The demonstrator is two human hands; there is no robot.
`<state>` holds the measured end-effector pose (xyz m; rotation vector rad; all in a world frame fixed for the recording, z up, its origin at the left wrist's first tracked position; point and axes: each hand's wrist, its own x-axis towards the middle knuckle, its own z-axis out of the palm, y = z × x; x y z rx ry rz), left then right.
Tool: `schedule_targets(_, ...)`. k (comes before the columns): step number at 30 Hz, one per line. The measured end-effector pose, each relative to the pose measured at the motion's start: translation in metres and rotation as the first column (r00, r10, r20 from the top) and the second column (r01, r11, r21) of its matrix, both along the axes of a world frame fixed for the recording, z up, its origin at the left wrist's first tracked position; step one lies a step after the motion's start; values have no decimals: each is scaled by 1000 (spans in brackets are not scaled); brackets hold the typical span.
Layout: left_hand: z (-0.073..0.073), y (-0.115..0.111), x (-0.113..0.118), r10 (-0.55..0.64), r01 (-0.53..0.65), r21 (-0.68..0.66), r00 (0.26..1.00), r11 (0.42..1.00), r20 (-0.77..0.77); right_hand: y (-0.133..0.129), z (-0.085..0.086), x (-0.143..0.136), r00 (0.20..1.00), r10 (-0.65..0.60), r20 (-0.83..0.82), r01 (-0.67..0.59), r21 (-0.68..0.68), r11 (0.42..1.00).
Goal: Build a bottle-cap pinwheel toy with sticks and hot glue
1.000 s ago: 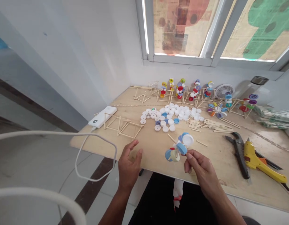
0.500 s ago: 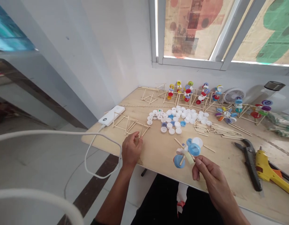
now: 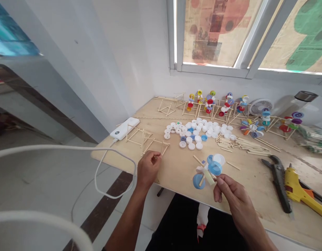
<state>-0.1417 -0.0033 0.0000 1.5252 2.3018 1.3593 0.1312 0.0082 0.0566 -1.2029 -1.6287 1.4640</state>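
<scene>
My right hand (image 3: 234,195) pinches the wooden stick of a bottle-cap wheel (image 3: 215,168), which has blue and white caps round a pale middle. The wheel hangs just over the near part of the table. My left hand (image 3: 149,168) is closed by thumb and fingers at the near side of a small wooden stick frame (image 3: 161,142); the fingers hide the exact grip. Just behind stands another stick frame (image 3: 134,135). Beyond the wheel lies a spread of loose bottle caps (image 3: 198,130), mostly white, some blue.
Loose wooden sticks (image 3: 251,145), black-handled cutters (image 3: 279,184) and a yellow glue gun (image 3: 293,183) lie at right. Finished cap wheels on stick frames (image 3: 209,104) line the wall near a small fan (image 3: 260,106). A white power bank (image 3: 125,128) with a cable (image 3: 98,174) sits at left.
My left hand has shifted slightly right and toward me, and the near stick frame has moved with it, away from the other frame. My right hand holds the wheel nearly still.
</scene>
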Motion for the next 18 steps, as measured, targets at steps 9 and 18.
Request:
schedule_targets(9,16,-22,52,-188,189,8,971,982,145,-2,3,-1,1000,8,7,-8,-17,1000)
schedule_targets(18,13,-27,74,-229,237,-54,965,970,129,-3,5,1,1000,11,-3,-11,-7,1000)
